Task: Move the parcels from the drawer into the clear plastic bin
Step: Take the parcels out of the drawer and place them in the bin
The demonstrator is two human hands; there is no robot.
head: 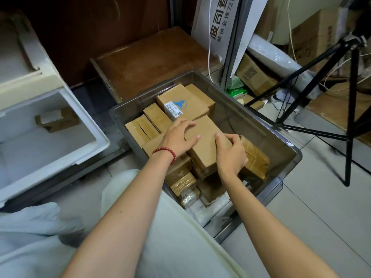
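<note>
White drawer [90,119] on your left holds one small parcel [58,119], clear plastic bin [269,141] is stacked with parcels, and both your hands grip the top parcel [204,141] there: left hand [178,135] fingers curled over its far edge, right hand [230,155] fingers round its right side.

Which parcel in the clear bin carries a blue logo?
The box at the far end of the bin, just beyond the left hand, which with the right hand holds a plain parcel. Only it shows a white barcode label and blue logo.
</note>
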